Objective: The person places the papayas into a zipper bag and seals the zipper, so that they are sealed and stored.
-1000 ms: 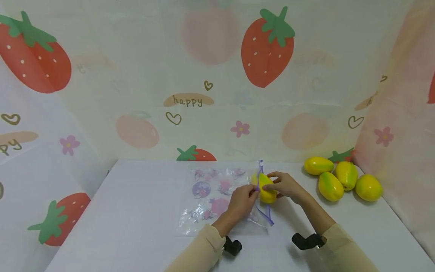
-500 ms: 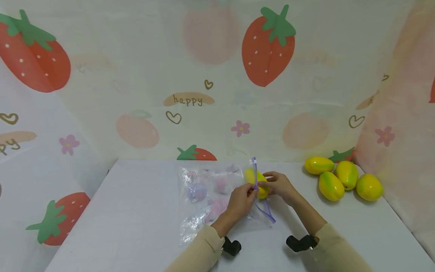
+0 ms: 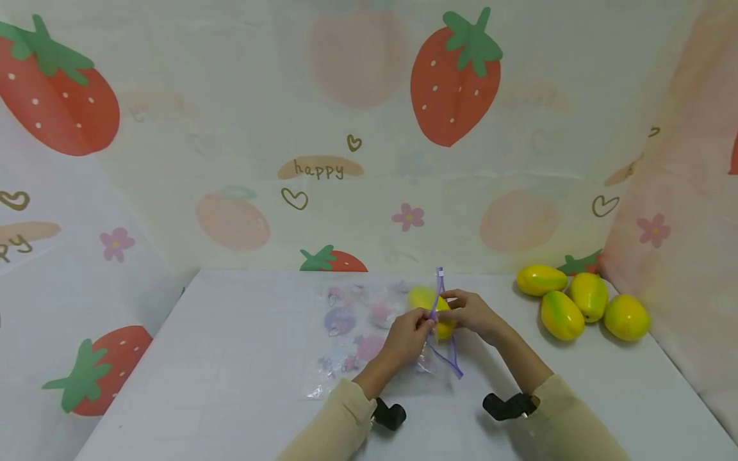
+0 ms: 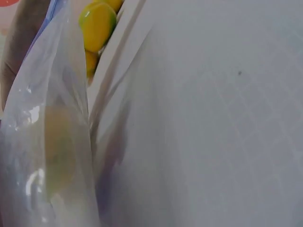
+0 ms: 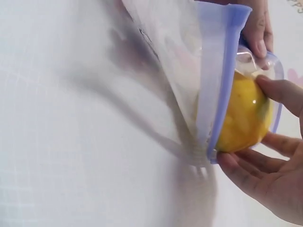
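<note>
A clear zip bag (image 3: 346, 349) with purple and pink prints lies across the middle of the table, its purple zip edge facing right. With thumb and fingers my left hand (image 3: 408, 336) pinches the rim of the bag's mouth. A yellow mango (image 5: 248, 113) is partly inside the mouth; its far part shows hazily through the plastic. My right hand (image 3: 474, 315) holds the mango from the outer end, thumb on one side and fingers on the other. In the left wrist view the bag's plastic (image 4: 52, 142) hides most of the left hand.
Several yellow-green mangoes (image 3: 588, 298) sit together at the table's back right corner. The white table (image 3: 219, 358) meets a fruit-printed cloth (image 3: 369, 224) behind and at both sides. A black wrist camera (image 3: 510, 406) juts inward from the right sleeve.
The mango has moved left, deeper into the bag's mouth, with my right hand following it. My left hand keeps its pinch on the rim. The bag's purple edge has shifted around the mango.
</note>
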